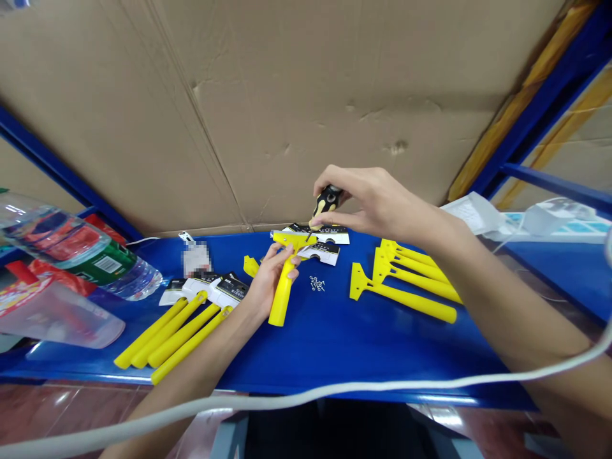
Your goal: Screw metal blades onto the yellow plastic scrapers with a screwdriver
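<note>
My left hand (270, 277) is closed around a yellow scraper (282, 296), its handle pointing down toward me and its wide head at the top. In my right hand (368, 201) is a screwdriver (326, 203) with a black and pale yellow handle. Its shaft slants down to the right end of the scraper's head; whether the tip sits in a screw is too small to tell. Small screws and nuts (316, 283) lie in a loose pile on the blue table, right of the scraper. Behind the head are black-and-white cards (327, 253).
Several yellow scrapers (406, 296) lie on the right. On the left are several yellow handles (172, 338), more packaging cards (229, 290), a water bottle (81, 248) and a plastic cup (62, 312). A white cable (335, 389) crosses in front. Cardboard (306, 108) stands behind the table.
</note>
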{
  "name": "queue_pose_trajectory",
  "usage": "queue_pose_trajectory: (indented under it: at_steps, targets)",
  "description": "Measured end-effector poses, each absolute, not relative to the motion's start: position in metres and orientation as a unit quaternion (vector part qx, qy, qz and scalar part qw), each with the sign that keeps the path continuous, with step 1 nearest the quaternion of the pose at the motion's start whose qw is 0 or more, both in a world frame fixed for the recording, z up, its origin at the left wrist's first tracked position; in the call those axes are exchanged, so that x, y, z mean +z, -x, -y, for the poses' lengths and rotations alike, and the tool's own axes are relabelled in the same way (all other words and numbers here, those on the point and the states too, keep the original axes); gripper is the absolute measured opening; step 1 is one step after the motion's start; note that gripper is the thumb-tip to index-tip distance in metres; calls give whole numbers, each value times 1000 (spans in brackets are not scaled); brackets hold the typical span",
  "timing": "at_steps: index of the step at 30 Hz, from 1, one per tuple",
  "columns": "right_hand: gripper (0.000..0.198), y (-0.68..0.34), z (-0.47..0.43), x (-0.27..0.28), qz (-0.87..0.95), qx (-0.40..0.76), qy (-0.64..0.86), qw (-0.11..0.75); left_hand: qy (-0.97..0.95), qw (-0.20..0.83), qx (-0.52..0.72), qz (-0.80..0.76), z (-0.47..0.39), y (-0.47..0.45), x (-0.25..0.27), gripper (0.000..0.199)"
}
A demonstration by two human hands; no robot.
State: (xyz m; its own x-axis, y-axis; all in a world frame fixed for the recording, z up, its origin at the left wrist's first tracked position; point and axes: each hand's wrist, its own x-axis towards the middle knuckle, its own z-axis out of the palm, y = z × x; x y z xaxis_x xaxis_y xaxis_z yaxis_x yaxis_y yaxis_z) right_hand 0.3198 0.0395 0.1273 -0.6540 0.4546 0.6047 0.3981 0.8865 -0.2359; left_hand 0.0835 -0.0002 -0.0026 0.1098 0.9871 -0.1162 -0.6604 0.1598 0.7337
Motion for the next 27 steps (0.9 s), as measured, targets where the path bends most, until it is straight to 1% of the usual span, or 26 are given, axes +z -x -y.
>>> queue_pose_trajectory:
  at_steps: [5,8,11,15,17,21,24,27]
  targets:
    - [35,-319,-44,125,886,-16,277,372,-267,697,588,-311,0,-82,-2,46]
    - [34,-321,-43,127,875,-18,272,400,-273,700,588,-300,-1,-80,-3,45]
    - [33,-322,-40,129,860,11,285,424,-280,699,586,-299,0,-81,-3,44]
    - [41,-324,-34,131,849,94,293,430,-275,700,588,-297,0,-82,-1,42]
    - [43,-326,-30,134,853,134,279,420,-273,699,592,-294,0,-81,-1,42]
    - [36,-330,-21,142,867,197,258,378,-271,699,597,-286,-2,-80,-1,41]
    - [38,-330,-18,145,862,200,264,384,-270,698,598,-287,-2,-79,-2,41]
    - [38,-330,-20,144,871,148,265,387,-270,698,597,-290,-3,-79,-3,42]
